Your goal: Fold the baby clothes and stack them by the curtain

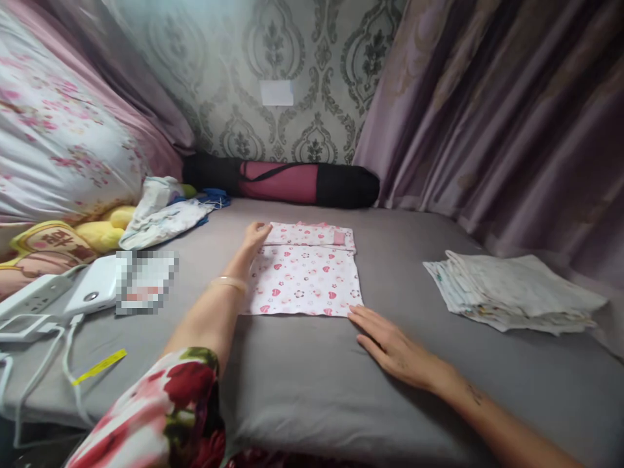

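A white cloth garment with pink hearts and small figures [305,279] lies flat on the grey bedsheet in the middle, its far part folded over in a band with a pink patch. At its far left corner, my left hand [257,235] has its fingers bent together on the fabric edge. My right hand [385,338] rests flat by the near right corner, fingers stretched out and fingertips touching the cloth.
At the right is a stack of folded pale cloths [521,289]. To the left lie a power strip [36,296], a white device [97,283], cables, a yellow strip [100,367] and crumpled clothes [170,218]. A black and maroon roll bag [280,182] lies along the wall.
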Available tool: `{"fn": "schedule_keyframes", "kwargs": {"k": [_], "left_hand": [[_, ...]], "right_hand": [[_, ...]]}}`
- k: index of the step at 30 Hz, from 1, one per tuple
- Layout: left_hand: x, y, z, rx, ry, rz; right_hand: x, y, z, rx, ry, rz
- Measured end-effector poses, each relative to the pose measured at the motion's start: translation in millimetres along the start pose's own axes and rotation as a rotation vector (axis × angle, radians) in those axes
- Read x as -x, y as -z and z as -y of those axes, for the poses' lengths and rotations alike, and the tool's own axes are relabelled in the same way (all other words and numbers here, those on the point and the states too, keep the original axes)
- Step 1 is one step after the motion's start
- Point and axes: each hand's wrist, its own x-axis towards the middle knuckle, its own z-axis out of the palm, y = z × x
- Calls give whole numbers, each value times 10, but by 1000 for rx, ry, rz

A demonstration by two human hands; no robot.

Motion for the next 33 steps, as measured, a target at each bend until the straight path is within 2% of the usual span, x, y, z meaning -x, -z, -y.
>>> {"fn": "schedule_keyframes", "kwargs": {"k": [2, 4, 8, 10, 12, 15, 18, 21, 28, 33], "left_hand": [[51, 201, -80, -52, -68, 74], [206, 426, -223, -88, -169, 265], [777, 836, -518, -229, -319, 734], [1091, 976, -566, -307, -345, 853], [1348, 1079, -527, -378, -362, 922], [1584, 1211, -387, -448, -452, 905], [1691, 1342, -285, -487, -549, 814], [1754, 1430, -271, -485, -630, 787], [1770, 1404, -260, -480, -709, 791], [1725, 1421, -184, -453, -752, 789]], "right_hand": [[33, -10, -70, -10, 47, -100], [5, -7, -129, 5, 83, -185], [-132, 31, -164, 77, 156, -239], [-189, 45, -154, 134, 189, -236], [-222, 55, -140, 202, 194, -231], [-233, 84, -119, 248, 177, -216], [-218, 131, -103, 223, 168, -172], [-213, 153, -92, 240, 143, -107], [-296, 100, -20, 370, 16, -88], [-302, 136, -55, 164, 77, -126]]}}
